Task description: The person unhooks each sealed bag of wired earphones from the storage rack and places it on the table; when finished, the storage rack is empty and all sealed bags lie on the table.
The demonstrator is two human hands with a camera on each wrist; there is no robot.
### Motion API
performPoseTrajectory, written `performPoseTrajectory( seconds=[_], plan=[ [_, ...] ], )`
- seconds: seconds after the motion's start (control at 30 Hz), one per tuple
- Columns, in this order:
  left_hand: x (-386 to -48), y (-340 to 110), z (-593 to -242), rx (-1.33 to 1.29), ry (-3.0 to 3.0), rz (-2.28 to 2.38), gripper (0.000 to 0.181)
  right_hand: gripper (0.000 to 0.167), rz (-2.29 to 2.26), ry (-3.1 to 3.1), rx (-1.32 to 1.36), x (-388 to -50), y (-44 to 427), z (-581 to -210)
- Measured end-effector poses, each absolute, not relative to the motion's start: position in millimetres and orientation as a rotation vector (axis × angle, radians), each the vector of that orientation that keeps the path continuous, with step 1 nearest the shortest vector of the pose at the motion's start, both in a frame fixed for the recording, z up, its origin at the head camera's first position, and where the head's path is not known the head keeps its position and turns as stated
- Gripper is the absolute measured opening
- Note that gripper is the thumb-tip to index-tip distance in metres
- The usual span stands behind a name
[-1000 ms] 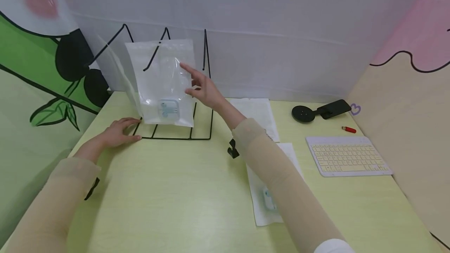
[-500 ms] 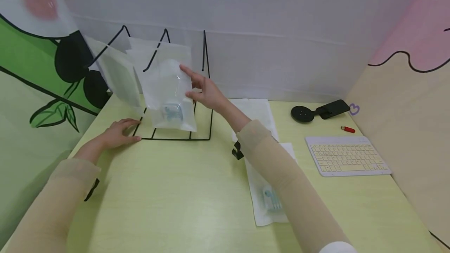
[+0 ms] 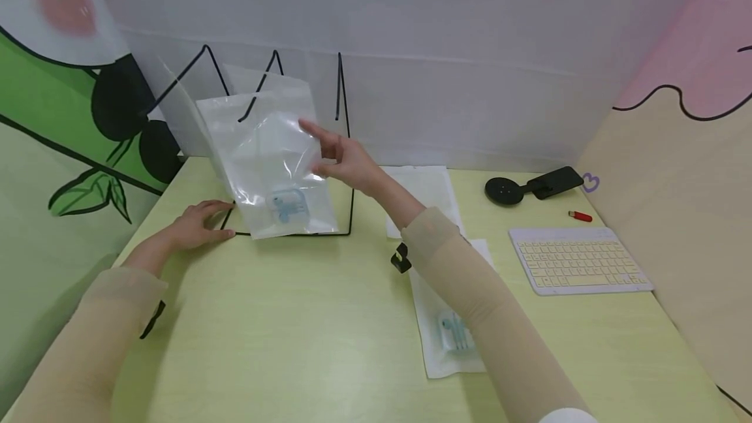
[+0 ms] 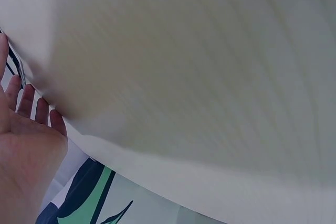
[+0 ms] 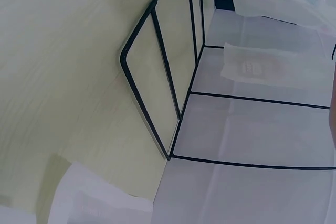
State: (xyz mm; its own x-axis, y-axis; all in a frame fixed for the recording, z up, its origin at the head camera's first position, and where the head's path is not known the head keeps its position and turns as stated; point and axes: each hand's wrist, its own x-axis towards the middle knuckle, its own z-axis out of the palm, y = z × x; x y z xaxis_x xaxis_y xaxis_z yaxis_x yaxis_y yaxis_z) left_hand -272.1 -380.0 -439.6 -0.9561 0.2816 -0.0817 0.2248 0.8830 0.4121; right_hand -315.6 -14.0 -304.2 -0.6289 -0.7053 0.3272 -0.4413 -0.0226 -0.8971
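Bag [image 3: 264,155] hangs at the rack's middle hook [image 3: 249,108], clear front facing me, tilted, with blue earphones [image 3: 289,205] visible near the bottom. Its lower edge hides part of the rack's front base bar.

Right hand [image 3: 351,162]: not gripping. Index finger points out at the bag's right edge, thumb apart below it. Can't tell if the fingertip touches. Right wrist view catches just a sliver of the hand.

Left hand [image 3: 194,224]: down on the table [image 3: 282,318], at the front left corner of the rack [image 5: 124,57], thumb by the front bar, fingers on the side bar. Fingers loose and fairly straight in left wrist view, not clenched.

Another bag shows nearly edge-on, left of the first.

Right of the rack, two flat packets on the table: far packet [image 3: 424,189], partly behind my forearm; near packet [image 3: 433,359], partly under my sleeve [image 3: 470,279] in view, blue contents showing. Further right: black stand [image 3: 552,183], red stick [image 3: 580,216], keyboard [image 3: 581,261].
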Motion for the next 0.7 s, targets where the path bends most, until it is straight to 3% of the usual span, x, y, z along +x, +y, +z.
performPoseTrajectory(
  seconds=[0.7],
  plan=[
    [-276.8,-384.4,-445.5,0.354,2.909,0.603,0.08,0.073,-1.697,1.881,-1.28,-288.6,-2.8,-307.0]
  ],
)
